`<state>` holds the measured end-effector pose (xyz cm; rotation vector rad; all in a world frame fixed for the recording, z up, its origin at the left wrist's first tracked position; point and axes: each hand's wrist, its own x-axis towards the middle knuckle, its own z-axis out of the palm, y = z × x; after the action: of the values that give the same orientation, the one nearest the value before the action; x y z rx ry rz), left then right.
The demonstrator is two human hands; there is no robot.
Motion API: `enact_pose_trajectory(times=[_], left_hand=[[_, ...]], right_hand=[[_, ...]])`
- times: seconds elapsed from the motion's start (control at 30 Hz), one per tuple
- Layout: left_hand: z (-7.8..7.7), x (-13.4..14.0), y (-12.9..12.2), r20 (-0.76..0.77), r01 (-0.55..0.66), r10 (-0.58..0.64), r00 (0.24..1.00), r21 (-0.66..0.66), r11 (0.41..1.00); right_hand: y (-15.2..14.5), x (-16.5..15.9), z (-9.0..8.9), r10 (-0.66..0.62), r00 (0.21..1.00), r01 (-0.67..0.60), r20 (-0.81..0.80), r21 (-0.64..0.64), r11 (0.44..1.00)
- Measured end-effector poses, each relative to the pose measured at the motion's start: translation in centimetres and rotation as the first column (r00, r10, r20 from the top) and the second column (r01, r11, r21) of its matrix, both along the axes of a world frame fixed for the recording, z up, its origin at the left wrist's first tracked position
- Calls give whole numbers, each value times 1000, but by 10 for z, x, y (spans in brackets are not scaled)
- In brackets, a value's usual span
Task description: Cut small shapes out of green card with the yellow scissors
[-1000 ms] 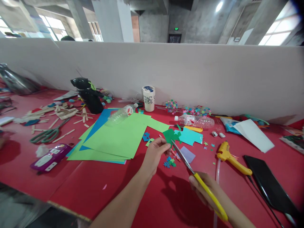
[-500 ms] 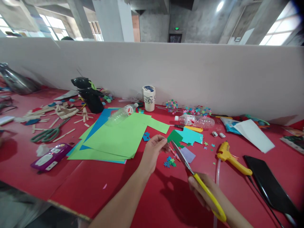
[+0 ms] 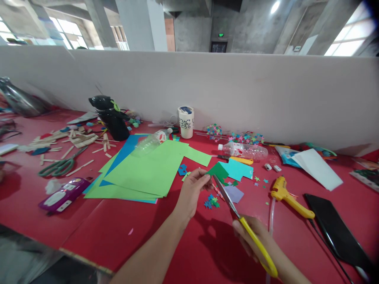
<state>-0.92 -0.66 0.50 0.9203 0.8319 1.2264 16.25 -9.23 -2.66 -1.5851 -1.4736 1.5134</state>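
Note:
Between thumb and fingers, my left hand pinches a small piece of dark green paper. My right hand grips yellow-handled scissors, whose blade tips meet the lower edge of that paper. The blades look nearly closed. Below my left fingertips lies a little pile of blue and green paper stars. A lilac paper piece and a cyan sheet rest beyond the scissors, with dark green scraps close by.
Green and blue sheets are stacked at left, with a plastic bottle on them. A yellow glue gun and a black tablet-like slab lie at right. Another bottle and a white cup stand near the partition.
My right hand and the scissors have shifted slightly left. The dark green paper has moved a little to the left at my fingertips.

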Motion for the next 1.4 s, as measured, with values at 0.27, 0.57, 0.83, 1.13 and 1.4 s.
enact_pose_trajectory(times=[0.27,0.57,0.83,1.13,1.4], left_hand=[[4,-6,3,-189,-19,36,981,91,996],[6,-9,5,-206,74,-60,977,60,995],[4,-2,2,-98,79,-74,992,46,996],[-2,5,-1,-73,21,-18,997,40,999],[-2,4,0,-58,37,-34,998,51,998]], right_hand=[[1,8,6,59,998,-60,27,32,998],[3,18,15,148,988,-150,35,45,988],[2,16,11,108,994,-109,24,39,993],[1,9,12,72,996,-72,45,5,997],[2,11,11,68,997,-68,37,-16,998]])
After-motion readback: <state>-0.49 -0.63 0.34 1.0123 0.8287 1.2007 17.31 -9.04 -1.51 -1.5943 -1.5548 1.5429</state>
